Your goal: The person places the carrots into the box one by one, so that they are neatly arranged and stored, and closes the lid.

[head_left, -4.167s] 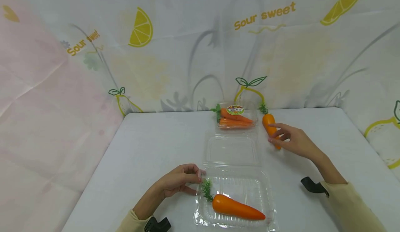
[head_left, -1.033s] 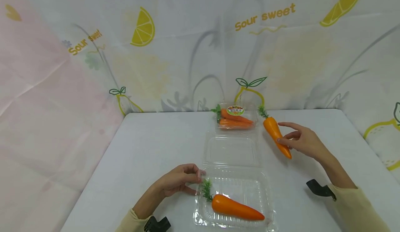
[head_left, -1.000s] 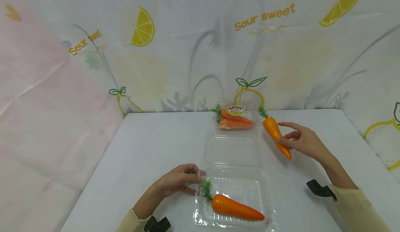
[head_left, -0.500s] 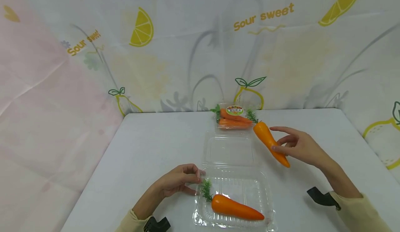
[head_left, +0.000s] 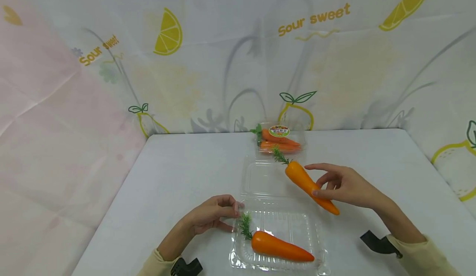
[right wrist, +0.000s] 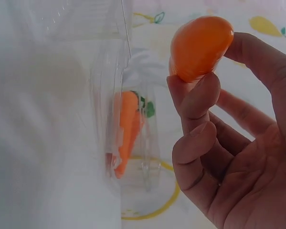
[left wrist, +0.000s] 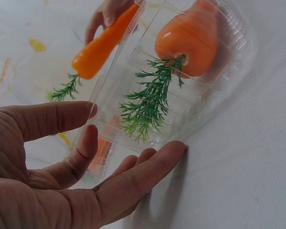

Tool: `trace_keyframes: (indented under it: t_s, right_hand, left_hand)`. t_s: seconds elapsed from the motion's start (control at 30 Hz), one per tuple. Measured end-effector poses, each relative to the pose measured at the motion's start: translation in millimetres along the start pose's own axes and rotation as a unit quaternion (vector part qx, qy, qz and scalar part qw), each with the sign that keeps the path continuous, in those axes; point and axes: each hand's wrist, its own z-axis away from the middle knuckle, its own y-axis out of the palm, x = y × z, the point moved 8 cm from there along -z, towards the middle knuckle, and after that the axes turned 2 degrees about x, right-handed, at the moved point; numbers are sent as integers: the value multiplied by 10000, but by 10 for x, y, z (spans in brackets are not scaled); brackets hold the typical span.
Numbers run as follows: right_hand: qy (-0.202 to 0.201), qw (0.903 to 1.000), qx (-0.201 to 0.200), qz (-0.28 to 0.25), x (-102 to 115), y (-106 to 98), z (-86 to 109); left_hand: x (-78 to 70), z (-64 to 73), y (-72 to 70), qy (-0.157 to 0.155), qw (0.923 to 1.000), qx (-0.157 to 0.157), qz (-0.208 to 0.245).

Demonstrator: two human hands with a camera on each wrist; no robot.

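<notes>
My right hand (head_left: 346,187) pinches an orange toy carrot (head_left: 303,179) with a green leafy top, held tilted above the hinge side of an open clear plastic box (head_left: 323,243). The right wrist view shows this carrot (right wrist: 200,45) end-on between thumb and fingers. A second carrot (head_left: 280,247) lies inside the box base, its green top towards the left wall. At that wall my left hand (head_left: 213,215) pinches the rim between thumb and finger; the left wrist view shows other fingers of the left hand (left wrist: 85,176) stretched beneath the box.
Behind the box's open lid (head_left: 256,179) stands a closed clear pack of carrots (head_left: 279,147) with an oval label. The white table (head_left: 178,164) ends at a printed cloth backdrop (head_left: 208,77).
My right hand has lifted the carrot from the table at the right and carried it left and nearer, over the open box. The left hand stays at the rim.
</notes>
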Motion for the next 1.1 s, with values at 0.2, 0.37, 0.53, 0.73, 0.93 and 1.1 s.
trace_keyframes:
  t_s: [0.2, 0.37, 0.53, 0.73, 0.93, 1.1]
  right_hand:
    - [-165, 9994, 300, 8, 58, 118, 1]
    - [-280, 9976, 623, -69, 104, 256, -15]
    - [-340, 9949, 939, -100, 140, 393, -43]
    - [-471, 9903, 1308, 7, 211, 552, -63]
    - [-440, 9870, 1542, 99, 253, 679, -67]
    - [-476, 9848, 1661, 149, 281, 757, -65]
  left_hand:
    - [-7, 6, 4, -4, 10000, -28, -1]
    - [-13, 10, -2, -6, 10000, -49, -18]
    - [-9, 3, -2, -45, 10000, -25, -16]
    - [1, -13, 0, -70, 10000, 24, 5]
    - [7, -17, -17, -70, 10000, -30, 1]
    - [12, -20, -24, -85, 9999, -57, -12]
